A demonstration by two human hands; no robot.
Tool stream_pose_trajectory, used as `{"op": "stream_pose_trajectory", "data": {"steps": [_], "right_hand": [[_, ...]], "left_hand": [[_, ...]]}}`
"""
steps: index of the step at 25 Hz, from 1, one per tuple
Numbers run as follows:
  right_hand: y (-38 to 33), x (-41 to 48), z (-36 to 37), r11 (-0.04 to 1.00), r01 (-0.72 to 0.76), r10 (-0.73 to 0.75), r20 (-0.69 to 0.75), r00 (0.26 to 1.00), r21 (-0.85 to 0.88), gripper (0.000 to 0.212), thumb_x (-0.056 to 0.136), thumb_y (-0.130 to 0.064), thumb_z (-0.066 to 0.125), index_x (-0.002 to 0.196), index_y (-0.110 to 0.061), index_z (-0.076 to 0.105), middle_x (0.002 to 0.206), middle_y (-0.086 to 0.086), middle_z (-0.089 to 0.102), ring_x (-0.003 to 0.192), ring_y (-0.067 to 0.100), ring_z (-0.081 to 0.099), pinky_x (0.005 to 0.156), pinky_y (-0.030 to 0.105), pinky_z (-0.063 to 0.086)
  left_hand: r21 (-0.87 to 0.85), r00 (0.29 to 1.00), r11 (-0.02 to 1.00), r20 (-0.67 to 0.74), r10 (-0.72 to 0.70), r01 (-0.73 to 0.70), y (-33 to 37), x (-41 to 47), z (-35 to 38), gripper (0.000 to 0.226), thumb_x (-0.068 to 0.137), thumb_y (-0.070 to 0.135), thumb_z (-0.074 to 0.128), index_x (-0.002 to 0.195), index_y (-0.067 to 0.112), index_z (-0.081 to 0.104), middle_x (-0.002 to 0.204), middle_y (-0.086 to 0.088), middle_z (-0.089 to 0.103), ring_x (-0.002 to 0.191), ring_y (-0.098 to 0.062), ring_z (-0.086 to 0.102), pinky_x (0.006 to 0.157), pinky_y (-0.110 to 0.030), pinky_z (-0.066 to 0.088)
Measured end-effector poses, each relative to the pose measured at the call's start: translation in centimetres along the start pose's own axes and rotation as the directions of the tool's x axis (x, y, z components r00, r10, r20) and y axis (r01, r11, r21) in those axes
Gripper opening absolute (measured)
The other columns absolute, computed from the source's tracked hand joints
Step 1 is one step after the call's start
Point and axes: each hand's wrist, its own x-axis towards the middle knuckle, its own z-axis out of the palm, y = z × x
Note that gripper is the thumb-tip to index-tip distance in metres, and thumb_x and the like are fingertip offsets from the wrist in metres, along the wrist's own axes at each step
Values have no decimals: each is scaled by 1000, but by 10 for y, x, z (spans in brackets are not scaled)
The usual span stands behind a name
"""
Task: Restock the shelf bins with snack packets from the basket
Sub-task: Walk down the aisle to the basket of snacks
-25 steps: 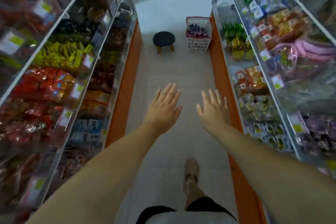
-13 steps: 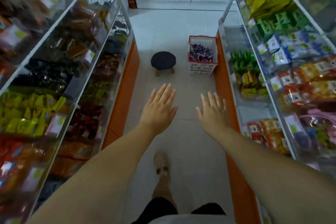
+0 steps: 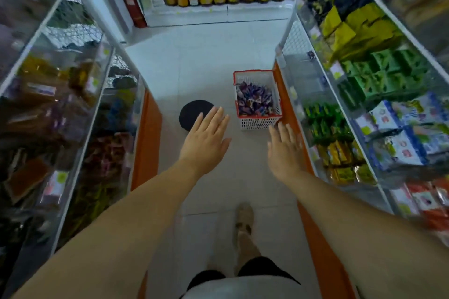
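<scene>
Left hand [image 3: 206, 139] and right hand [image 3: 285, 153] spread flat, empty; basket [image 3: 257, 124] ahead on the floor [image 3: 206, 60], its snack packets [image 3: 254, 102] likely light, crinkly, slippery, so pinch a sealed edge.

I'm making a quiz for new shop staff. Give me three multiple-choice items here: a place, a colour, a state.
1. Where is the basket? A on a counter; B on the floor beside the right shelf; C in a trolley.
2. Its rim colour? A blue; B green; C red.
3. The left hand and right hand are: A open and empty; B gripping packets; C clasped together.
Key: B, it stands on tiles by that shelf's orange base; C, a red band tops white walls; A, fingers straight, nothing held.
</scene>
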Motion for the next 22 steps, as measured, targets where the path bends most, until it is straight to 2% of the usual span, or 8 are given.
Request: {"op": "stream_pose_trajectory", "data": {"steps": [5,11,14,17,20,22], "right_hand": [[-4,139,-27,999,23,-22,51,998,-30,54,105,-30,24,155,-21,7,163,4,0,150,22,-6,122,44,1],[-17,270,-41,998,6,-4,33,999,-56,55,104,-28,30,155,-18,12,162,7,8,150,26,1,122,47,4],[-17,327,-38,995,-95,96,31,995,-34,54,104,-29,29,155,-18,12,162,9,7,150,27,2,120,47,1],[-16,370,-29,978,-210,211,23,977,-9,53,104,-31,26,154,-17,16,162,10,12,149,28,5,120,46,4],[-11,401,-23,951,-307,307,10,952,18,57,99,-32,15,152,-15,24,159,12,22,148,31,14,120,49,12],[0,425,-24,932,-363,362,30,932,2,57,98,-32,18,150,-12,28,157,14,26,147,33,17,118,51,19]], "left_hand": [[-13,998,1000,56,-11,12,-48,128,-1,62,103,45,18,155,16,2,163,-3,-6,149,-18,-11,123,-41,-2],[41,991,995,101,86,-90,-101,262,0,60,104,43,13,155,16,-3,163,-4,-12,149,-19,-16,120,-38,-11],[24,975,983,134,175,-180,-128,335,9,60,104,43,14,155,16,-5,162,-3,-14,148,-19,-16,121,-38,-11],[16,942,956,173,287,-295,-149,403,16,60,105,43,14,155,17,-6,162,-3,-15,148,-18,-17,121,-39,-11],[21,897,925,254,361,-379,-151,459,23,60,104,44,13,154,18,-9,161,-2,-18,148,-18,-19,122,-41,-7],[32,870,903,285,402,-428,-146,500,27,61,104,45,14,154,18,-11,160,-2,-20,147,-18,-21,122,-41,-6]]}}
